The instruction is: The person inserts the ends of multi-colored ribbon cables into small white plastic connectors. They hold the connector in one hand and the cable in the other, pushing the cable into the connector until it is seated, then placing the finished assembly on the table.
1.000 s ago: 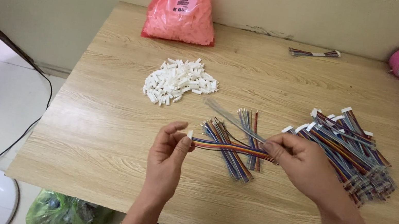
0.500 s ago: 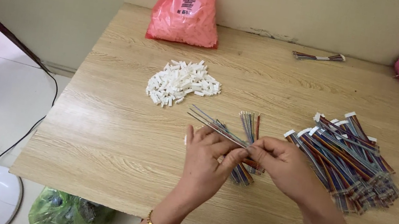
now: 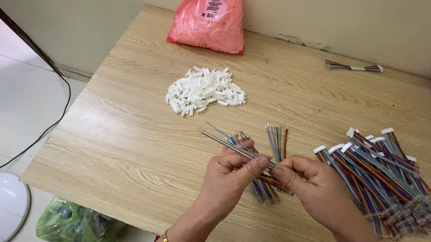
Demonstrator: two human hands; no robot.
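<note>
Multicoloured wires (image 3: 234, 146) are pinched between both hands over the table (image 3: 128, 142): the left hand (image 3: 226, 181) and right hand (image 3: 313, 188) are closed on them, fingertips almost meeting. White connectors (image 3: 205, 90) lie beyond, and finished cables (image 3: 387, 179) are piled just right.

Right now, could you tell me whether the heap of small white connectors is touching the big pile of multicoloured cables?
Apart. The head view shows the white connectors left of centre and the cable pile at right, with bare table between.
</note>
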